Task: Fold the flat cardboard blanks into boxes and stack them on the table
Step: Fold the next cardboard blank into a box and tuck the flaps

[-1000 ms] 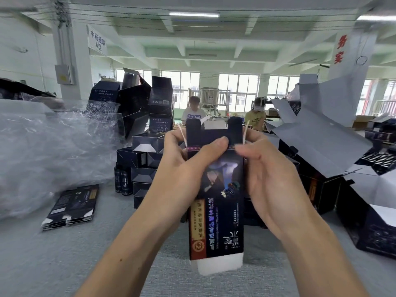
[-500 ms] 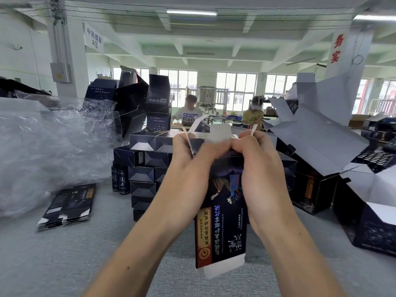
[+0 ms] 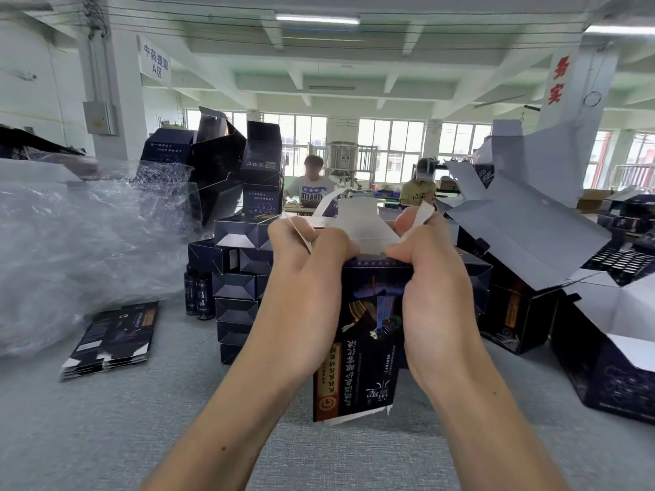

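Observation:
A dark printed cardboard box (image 3: 365, 349) hangs upright in front of me, held above the grey table (image 3: 106, 419). My left hand (image 3: 301, 278) grips its upper left side, fingers curled over the top edge and a side flap. My right hand (image 3: 432, 278) grips the upper right side, thumb on the top edge beside another flap. The white top flap (image 3: 361, 221) stands bent back between my hands. A short pile of flat blanks (image 3: 113, 338) lies at the left. Folded dark boxes (image 3: 237, 288) are stacked behind my left hand.
Crumpled clear plastic wrap (image 3: 81, 249) fills the left side. Large open dark cartons (image 3: 531, 264) with raised white flaps crowd the right. Two small dark bottles (image 3: 198, 295) stand by the stack. Two people (image 3: 312, 186) sit at a far bench.
Both hands have slid up to the box's top end and curled over it. The top flap, upright a second ago, is now bent back, white side showing. The box looks closer.

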